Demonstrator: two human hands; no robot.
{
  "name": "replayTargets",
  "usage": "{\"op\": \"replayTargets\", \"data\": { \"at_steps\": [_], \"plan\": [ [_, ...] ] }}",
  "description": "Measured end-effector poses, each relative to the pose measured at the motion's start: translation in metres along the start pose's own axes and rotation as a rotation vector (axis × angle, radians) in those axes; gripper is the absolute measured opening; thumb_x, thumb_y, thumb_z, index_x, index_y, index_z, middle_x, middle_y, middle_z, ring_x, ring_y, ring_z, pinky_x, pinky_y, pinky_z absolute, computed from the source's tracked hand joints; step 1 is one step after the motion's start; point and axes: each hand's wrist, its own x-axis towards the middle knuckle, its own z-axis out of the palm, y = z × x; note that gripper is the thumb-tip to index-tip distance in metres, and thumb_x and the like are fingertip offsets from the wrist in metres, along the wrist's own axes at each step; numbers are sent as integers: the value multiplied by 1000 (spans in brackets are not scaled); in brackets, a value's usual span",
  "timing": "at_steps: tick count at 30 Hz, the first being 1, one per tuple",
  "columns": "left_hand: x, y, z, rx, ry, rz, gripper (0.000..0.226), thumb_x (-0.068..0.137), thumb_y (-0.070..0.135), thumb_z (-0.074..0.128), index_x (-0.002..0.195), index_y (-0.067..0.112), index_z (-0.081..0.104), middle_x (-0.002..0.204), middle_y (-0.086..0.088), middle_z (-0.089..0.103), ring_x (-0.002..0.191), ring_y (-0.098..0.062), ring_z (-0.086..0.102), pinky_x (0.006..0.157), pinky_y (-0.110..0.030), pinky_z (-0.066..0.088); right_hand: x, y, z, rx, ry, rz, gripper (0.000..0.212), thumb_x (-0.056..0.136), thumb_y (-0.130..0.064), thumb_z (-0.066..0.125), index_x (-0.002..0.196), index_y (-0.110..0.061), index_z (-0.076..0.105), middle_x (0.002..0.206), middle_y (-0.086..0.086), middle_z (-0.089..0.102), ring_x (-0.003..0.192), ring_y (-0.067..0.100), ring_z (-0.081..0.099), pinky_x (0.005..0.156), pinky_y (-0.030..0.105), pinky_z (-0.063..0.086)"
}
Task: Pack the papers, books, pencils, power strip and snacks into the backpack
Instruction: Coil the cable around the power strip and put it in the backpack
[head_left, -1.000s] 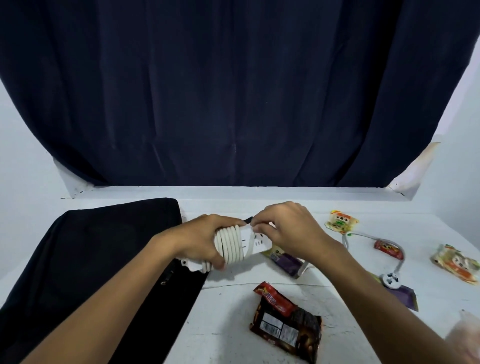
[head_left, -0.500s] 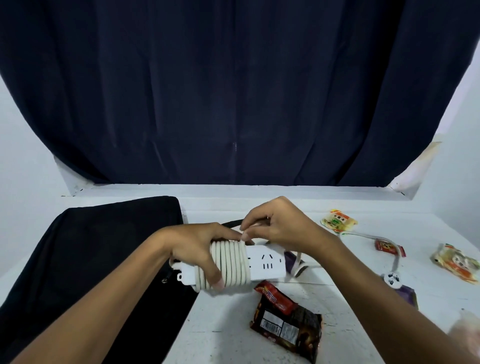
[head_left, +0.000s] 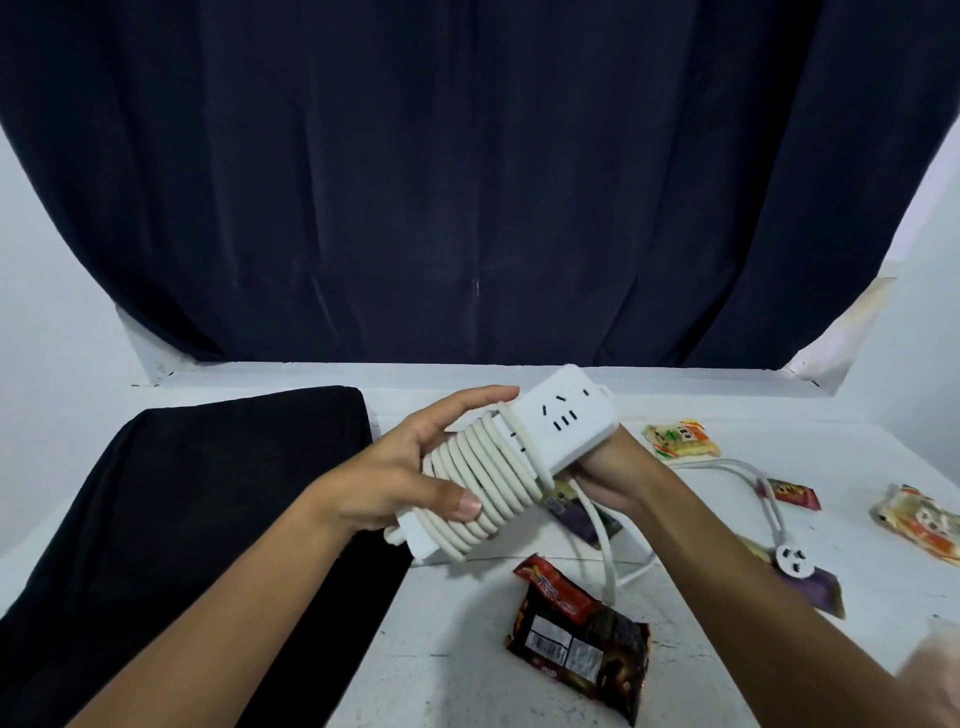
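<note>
**Above the backpack's right edge, strip half-wound, tail still loose**

Just right of the black fabric backpack (head_left: 182, 519), I have the white plastic power strip (head_left: 524, 457) held clear of the white table (head_left: 467, 670). Its long axis runs diagonally, near end low and towards the backpack, far end raised and away. My left hand (head_left: 410, 478) grips the wound part, thumb pressed across the coils of white cord (head_left: 483, 483), fingers (head_left: 478, 402) lying along the far side. My right hand (head_left: 608, 473) sits under the raised end, mostly hidden; whether its fingers are clenched on the strip or the cord I cannot tell.

From under the strip the loose cord drops to the table and loops right to the round white plug (head_left: 946, 560), well away from the backpack. I judge that tail must be wound next, and my right hand is nearer to it.

Beneath the strip, further right, lies a dark brown foil snack bag (head_left: 576, 649); a purple packet (head_left: 582, 519) sits under the hanging cord. Beyond the plug are yellow-orange snack packets (head_left: 680, 439) and a small red packet (head_left: 792, 491), which the dragging cord might snag.
</note>
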Motion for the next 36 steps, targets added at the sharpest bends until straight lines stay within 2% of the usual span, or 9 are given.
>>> {"op": "replayTargets", "data": {
  "at_steps": [3,6,8,12,16,23,27,32,36],
  "plan": [
    [2,-4,-3,-65,135,28,85,63,2,78,138,17,42,120,-22,56,99,-37,61,80,-53,55,0,2,1,-23,-105,-9,45,70,7,51,115,12,53,95,21,46,69,22,39,54,27,27],
    [7,-7,-6,-75,220,19,83,61,2,76,136,17,44,118,-25,56,96,-38,61,79,-57,54,-6,-2,2,54,-216,-40,60,68,-15,71,125,-1,56,110,15,53,82,13,47,55,21,32],
    [10,-7,-5,-62,261,4,82,60,2,77,135,20,47,118,-24,59,94,-38,63,76,-54,56,-3,0,4,8,-171,-36,63,66,-34,82,120,-9,61,109,7,59,80,7,49,51,16,32],
    [12,-9,-4,-2,298,-5,81,61,8,79,134,24,50,115,-16,64,95,-30,65,75,-44,58,-3,4,5,23,-38,23,36,73,-25,78,104,-9,69,88,1,63,68,5,47,46,14,28],
    [9,-14,-4,64,305,-38,77,59,13,80,130,21,51,106,-6,68,95,-23,66,72,-36,56,-8,4,3,-28,1,50,27,72,-18,76,98,-10,71,80,3,60,58,8,40,46,16,27],
    [8,-10,-8,247,307,-104,72,73,1,80,132,29,51,103,1,68,96,-13,66,76,-25,53,-11,5,6,-137,48,35,32,68,-25,80,97,-14,72,70,0,59,53,7,37,48,21,27],
    [14,-12,-7,509,371,-126,91,62,27,89,139,38,43,123,7,59,112,-11,59,90,-30,54,-11,13,15,-140,172,-14,34,71,-29,76,98,-9,70,65,0,55,51,8,37,45,21,28],
    [21,-27,8,813,458,-83,96,57,36,87,135,53,33,115,17,58,95,-10,63,68,-38,60,-8,19,26,-206,324,-84,29,79,-26,76,99,-6,70,63,-4,57,48,4,45,47,17,34],
    [26,-43,6,648,550,-109,85,56,29,84,129,44,43,102,1,63,76,-24,68,54,-47,58,-9,18,30,-557,419,-98,33,77,-52,72,87,-21,72,59,-13,60,55,5,51,57,24,43]
  ]
}}
